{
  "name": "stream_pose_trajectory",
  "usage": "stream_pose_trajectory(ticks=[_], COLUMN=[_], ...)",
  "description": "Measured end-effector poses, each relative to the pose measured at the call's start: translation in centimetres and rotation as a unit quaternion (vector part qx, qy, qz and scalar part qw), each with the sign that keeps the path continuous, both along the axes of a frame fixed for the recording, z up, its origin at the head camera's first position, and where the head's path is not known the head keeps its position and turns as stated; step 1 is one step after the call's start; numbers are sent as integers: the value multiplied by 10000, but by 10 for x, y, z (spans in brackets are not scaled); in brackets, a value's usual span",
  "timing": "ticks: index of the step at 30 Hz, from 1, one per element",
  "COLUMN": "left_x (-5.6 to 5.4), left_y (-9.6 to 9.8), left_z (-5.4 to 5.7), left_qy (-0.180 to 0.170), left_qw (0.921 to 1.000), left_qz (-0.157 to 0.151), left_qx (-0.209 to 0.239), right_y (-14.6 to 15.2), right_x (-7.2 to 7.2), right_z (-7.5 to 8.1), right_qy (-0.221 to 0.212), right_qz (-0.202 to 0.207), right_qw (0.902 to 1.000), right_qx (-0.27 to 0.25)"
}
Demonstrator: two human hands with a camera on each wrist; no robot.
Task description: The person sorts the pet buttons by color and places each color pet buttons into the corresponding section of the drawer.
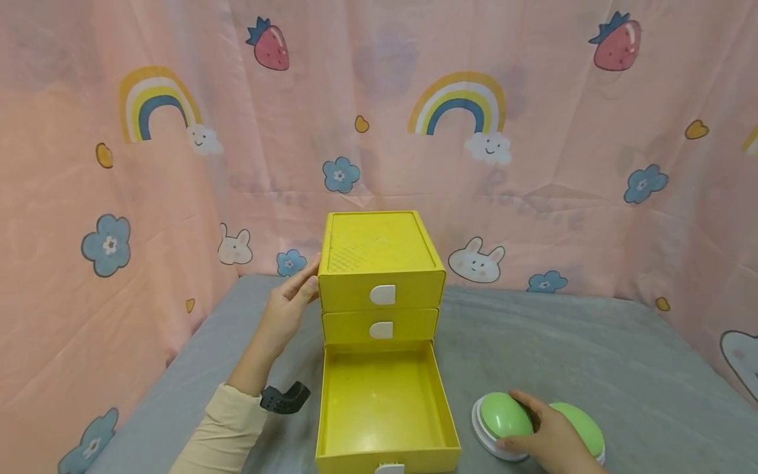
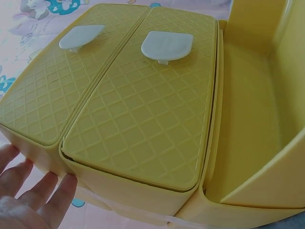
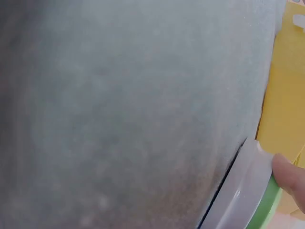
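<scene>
A yellow drawer unit [image 1: 381, 243] stands in the middle, with white tabs on its fronts. Its bottom drawer [image 1: 385, 401] is pulled out, and nothing lies in it; the two drawers above are closed. My left hand [image 1: 287, 313] rests with extended fingers against the unit's left side, also seen in the left wrist view. To the right of the drawer, my right hand [image 1: 553, 438] grips a green dome-topped round object [image 1: 503, 415] with a white base [image 3: 240, 191], thumb on its near side. A second green dome [image 1: 583, 428] sits just right of it, partly hidden by that hand.
Grey cloth [image 1: 533, 349] covers the table. A pink printed curtain [image 1: 379, 99] hangs behind it and at both sides. The open drawer juts toward me between the two hands. A black wristband [image 1: 285, 398] is on the left wrist.
</scene>
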State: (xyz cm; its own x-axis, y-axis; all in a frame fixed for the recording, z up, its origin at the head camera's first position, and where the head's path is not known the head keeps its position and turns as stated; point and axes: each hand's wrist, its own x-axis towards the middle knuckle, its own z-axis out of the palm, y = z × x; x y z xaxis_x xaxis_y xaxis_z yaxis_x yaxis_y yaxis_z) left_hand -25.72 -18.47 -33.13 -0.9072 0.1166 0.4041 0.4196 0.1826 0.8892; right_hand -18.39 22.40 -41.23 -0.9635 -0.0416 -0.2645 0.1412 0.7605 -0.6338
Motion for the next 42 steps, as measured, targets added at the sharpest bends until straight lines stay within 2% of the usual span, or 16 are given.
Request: stream_pose_trajectory(ticks=[7, 11, 15, 23, 27, 35, 42], left_x=[0, 0, 0, 0, 0, -1, -1], left_y=[-1, -1, -1, -1, -1, -1, 0], left_z=[0, 0, 0, 0, 0, 0, 0], left_qy=[-2, -27, -55, -34, -73, -101, -89], left_qw=[10000, 10000, 10000, 10000, 10000, 9999, 9999], left_qz=[-28, -58, -54, -34, -31, 16, 34], left_qx=[31, 22, 20, 9, 33, 30, 40], right_y=[-5, -9, -15, -35, -51, -83, -109], right_x=[-1, -3, -3, 0, 2, 5, 2], right_z=[2, 10, 26, 60, 70, 70, 63], right_qy=[-52, -101, 33, 551, 659, 909, 981], right_qz=[-297, -462, -486, -283, -266, 362, 723], right_qw=[9994, 9981, 9971, 9938, 9882, 9683, 9635], right_qx=[-155, -400, -584, -921, -1360, -2297, -2384])
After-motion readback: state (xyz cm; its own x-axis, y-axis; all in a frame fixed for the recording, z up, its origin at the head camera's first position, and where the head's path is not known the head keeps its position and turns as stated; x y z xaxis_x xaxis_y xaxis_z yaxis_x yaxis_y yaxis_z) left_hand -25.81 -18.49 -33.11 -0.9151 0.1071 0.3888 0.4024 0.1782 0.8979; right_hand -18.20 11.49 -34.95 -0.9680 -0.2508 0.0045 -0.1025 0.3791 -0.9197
